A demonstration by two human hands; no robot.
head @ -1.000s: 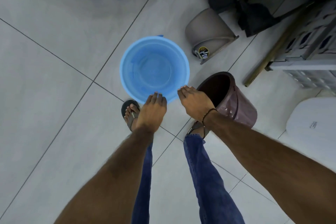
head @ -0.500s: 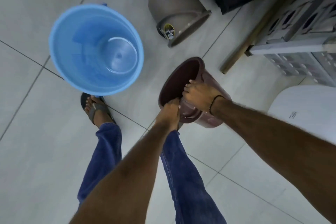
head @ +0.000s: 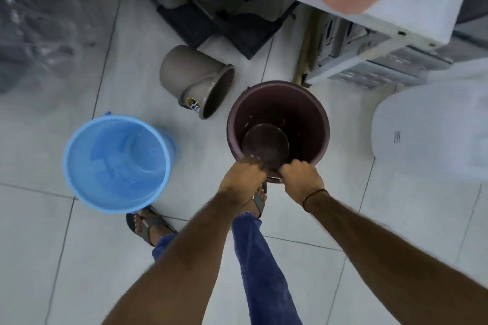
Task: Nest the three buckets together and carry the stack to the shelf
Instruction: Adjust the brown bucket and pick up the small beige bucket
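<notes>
Both hands are gripping the near rim of the maroon bucket (head: 290, 111), which is sitting upright with its mouth facing the camera. The left hand (head: 244, 175) is curled shut over the rim edge, fingers hooked inside, and the right hand (head: 301, 178) is doing the same just beside it. The blue bucket (head: 116, 163) is standing upright off to the left, well apart. The grey bucket (head: 195, 79) is lying on its side on the tiled floor (head: 39, 258) behind them, near the maroon one. So 0 of the 3 are nested.
</notes>
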